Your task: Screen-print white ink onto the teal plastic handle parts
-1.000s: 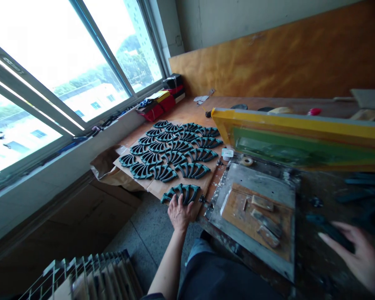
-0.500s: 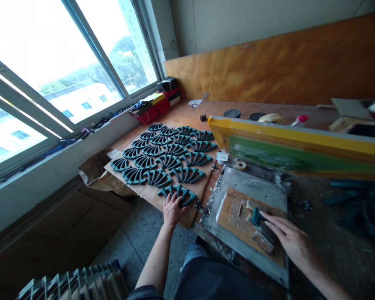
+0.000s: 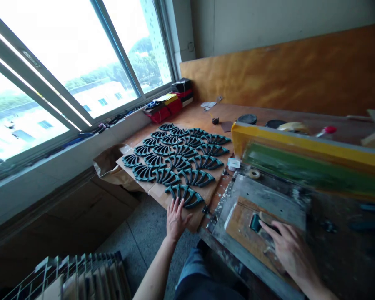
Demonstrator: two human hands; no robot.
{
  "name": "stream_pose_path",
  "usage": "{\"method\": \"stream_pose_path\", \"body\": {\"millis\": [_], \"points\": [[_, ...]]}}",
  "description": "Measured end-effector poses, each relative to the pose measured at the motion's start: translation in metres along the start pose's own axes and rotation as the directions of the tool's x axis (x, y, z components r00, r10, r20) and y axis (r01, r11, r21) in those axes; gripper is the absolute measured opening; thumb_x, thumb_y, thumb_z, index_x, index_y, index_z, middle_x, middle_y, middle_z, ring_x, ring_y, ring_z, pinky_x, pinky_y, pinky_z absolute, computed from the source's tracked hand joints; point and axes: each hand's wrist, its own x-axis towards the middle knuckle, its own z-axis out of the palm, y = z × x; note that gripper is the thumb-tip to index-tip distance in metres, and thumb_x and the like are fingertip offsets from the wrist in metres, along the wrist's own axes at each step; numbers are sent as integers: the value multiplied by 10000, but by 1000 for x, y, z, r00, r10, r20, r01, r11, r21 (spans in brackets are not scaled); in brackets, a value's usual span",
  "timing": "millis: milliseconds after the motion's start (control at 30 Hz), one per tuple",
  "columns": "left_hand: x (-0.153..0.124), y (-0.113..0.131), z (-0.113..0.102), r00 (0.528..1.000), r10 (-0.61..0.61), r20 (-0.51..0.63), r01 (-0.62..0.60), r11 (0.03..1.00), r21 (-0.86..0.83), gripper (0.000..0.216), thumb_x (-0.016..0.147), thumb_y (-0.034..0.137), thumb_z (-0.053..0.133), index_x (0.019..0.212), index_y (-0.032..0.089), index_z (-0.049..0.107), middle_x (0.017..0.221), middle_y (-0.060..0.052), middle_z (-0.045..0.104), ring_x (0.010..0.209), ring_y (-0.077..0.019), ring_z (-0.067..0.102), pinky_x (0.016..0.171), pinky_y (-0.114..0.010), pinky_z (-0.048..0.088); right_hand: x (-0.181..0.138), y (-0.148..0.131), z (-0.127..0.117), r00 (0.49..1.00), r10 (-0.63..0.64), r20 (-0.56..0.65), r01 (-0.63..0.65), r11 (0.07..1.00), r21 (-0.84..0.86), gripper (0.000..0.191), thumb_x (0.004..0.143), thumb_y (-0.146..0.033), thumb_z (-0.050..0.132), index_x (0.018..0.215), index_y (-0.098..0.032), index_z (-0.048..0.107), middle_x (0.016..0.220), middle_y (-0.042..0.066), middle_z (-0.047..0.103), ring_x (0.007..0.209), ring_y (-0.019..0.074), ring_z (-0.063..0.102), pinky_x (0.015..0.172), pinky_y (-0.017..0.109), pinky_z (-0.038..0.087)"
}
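Note:
My left hand (image 3: 176,223) is open, fingers spread, at the near edge of the closest dark teal, fan-shaped slotted part (image 3: 185,196). Whether its fingertips still touch that part, I cannot tell. Several similar parts lie in rows behind it on a cardboard sheet (image 3: 195,218). Over a wooden board (image 3: 239,216) at the right, my right hand (image 3: 290,246) pinches a small teal piece (image 3: 255,223) with a dark stem. The piece is against small blocks on the board, partly covered by my fingers. Under the board is a grey metal plate (image 3: 262,189).
A yellow-edged screen frame (image 3: 300,139) with a green mesh stands tilted behind the plate. A tape roll (image 3: 254,173) and a small white box (image 3: 234,163) lie near it. Red and black boxes (image 3: 171,104) sit by the window. A wire rack (image 3: 78,271) stands at lower left.
My left hand has drawn back slightly from the nearest fan-shaped part. My right hand has moved in lower over the wooden board with the teal piece. The view has turned a little left.

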Motion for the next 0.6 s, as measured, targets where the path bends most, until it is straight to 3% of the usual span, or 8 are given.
{"method": "stream_pose_path", "body": {"millis": [100,167,200,267,367,433,533,600], "points": [[-19,-15,-12,998,-27,-57,25,999,-41,610,849,480,569,1389,213,466,1463,-118,453,1389,-307,346,1103,-534,342,11,-1,-5,999,39,-4,-38,994,101,391,865,-226,403,1123,-231,697,1008,92,648,903,256,599,841,432,484],[-23,-30,-22,990,-91,-106,84,994,-71,569,865,487,543,1357,203,498,1433,-120,490,1368,-292,385,1096,-508,366,25,-10,-2,991,137,4,-134,956,261,376,878,-337,427,1129,-241,689,1017,88,655,898,256,617,834,424,506],[-21,-40,-27,982,-134,-136,123,989,-88,547,871,486,535,1334,194,520,1413,-123,510,1356,-287,404,1089,-493,380,35,-18,1,979,203,34,-201,907,371,378,872,-394,447,1123,-246,687,1030,86,660,914,256,627,823,405,523],[-7,-65,-38,956,-220,-193,197,971,-133,506,878,479,523,1280,176,562,1364,-131,556,1326,-280,445,1073,-471,406,57,-41,10,929,334,161,-360,715,599,393,825,-489,504,1071,-248,694,1048,84,675,952,256,645,786,353,558],[37,-113,-57,914,-315,-257,264,940,-215,466,883,464,507,1218,154,599,1295,-141,604,1275,-269,495,1075,-451,401,97,-80,28,793,448,412,-572,319,756,458,709,-543,604,1035,-230,677,1046,92,697,995,276,652,762,314,581],[75,-151,-70,889,-370,-270,293,913,-283,448,879,457,506,1183,148,618,1266,-142,621,1246,-260,517,1085,-434,386,123,-100,44,706,492,510,-639,132,758,535,638,-540,663,1064,-217,650,1098,107,685,1069,299,622,802,318,575],[137,-212,-86,866,-436,-243,333,868,-370,429,871,453,504,1158,161,632,1231,-132,641,1206,-256,547,1076,-417,388,151,-112,81,602,584,544,-684,25,729,587,581,-533,699,1074,-226,620,1193,125,639,1183,324,544,863,339,550],[176,-255,-94,861,-461,-216,352,846,-401,422,871,450,502,1162,174,634,1217,-123,651,1193,-258,558,1066,-410,395,162,-111,108,539,674,505,-718,55,693,551,587,-568,674,1028,-246,608,1157,134,644,1183,338,540,846,370,555]]}}
